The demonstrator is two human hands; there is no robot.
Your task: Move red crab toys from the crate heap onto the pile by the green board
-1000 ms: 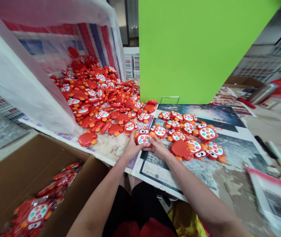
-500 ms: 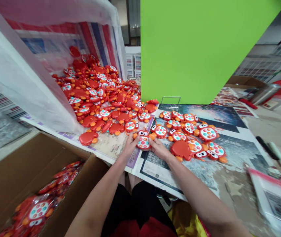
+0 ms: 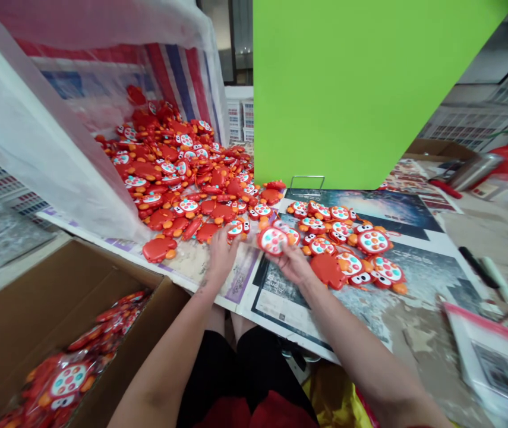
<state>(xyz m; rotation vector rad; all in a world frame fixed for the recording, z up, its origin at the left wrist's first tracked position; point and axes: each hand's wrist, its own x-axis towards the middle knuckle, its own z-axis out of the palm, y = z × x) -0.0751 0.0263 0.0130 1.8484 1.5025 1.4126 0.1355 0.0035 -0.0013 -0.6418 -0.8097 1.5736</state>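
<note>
My right hand (image 3: 295, 264) grips a red crab toy (image 3: 273, 239) by its edge, raised off the table with its white face and coloured buttons toward me. The toy is slightly blurred. My left hand (image 3: 223, 252) is away from it, fingers apart, reaching to another crab toy (image 3: 237, 227) at the near edge of the pile; whether the fingertips touch that toy I cannot tell. A large heap of crab toys (image 3: 186, 205) spreads behind my left hand. Beyond my right hand, several more crab toys (image 3: 374, 241) lie grouped, mostly face up, one face down.
At lower left, an open cardboard box (image 3: 164, 297) holds bagged toys. A white sheet-sided bag (image 3: 57, 137) surrounds the heap's back. An upright green panel (image 3: 325, 89) stands behind the table, near a wire stand (image 3: 307, 185). A pink-edged plastic pouch (image 3: 480, 339) lies at right.
My left hand has let go of the crab toy and moved left toward the pile. My right hand has lifted the toy up and slightly to the right.
</note>
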